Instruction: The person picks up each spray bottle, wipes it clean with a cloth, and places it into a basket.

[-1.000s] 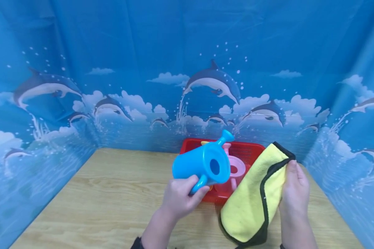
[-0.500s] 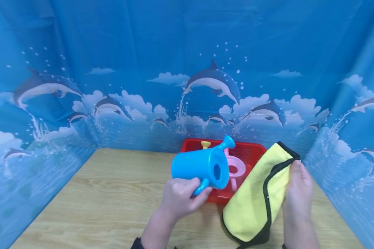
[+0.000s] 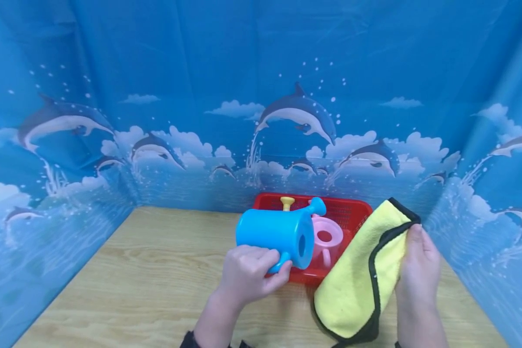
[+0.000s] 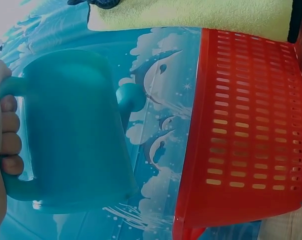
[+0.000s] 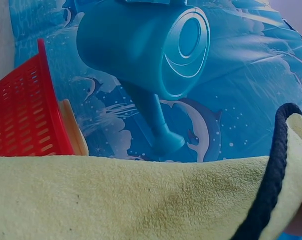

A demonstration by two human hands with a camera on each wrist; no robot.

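My left hand (image 3: 250,275) grips a blue toy watering can (image 3: 269,233) by its handle, fingers wrapped through the loop as the left wrist view shows. The can (image 4: 73,130) is tilted on its side above the basket, its top opening facing right and its spout pointing up and right. In my right hand (image 3: 419,263) a yellow cloth (image 3: 356,275) with black edging is pinched near its upper corner; it hangs folded down to the left. A red basket (image 3: 352,212) stands behind both, partly hidden. Inside it are a pink watering can (image 3: 328,232) and a yellow spout (image 3: 287,202).
The wooden table (image 3: 148,270) extends left and in front of the basket. A blue dolphin-print curtain (image 3: 191,121) surrounds the table at the back and both sides, close behind the basket.
The blue watering can has turned and dropped slightly left, uncovering more of the yellow spout and pink can. My right hand has shifted a little right with the cloth.
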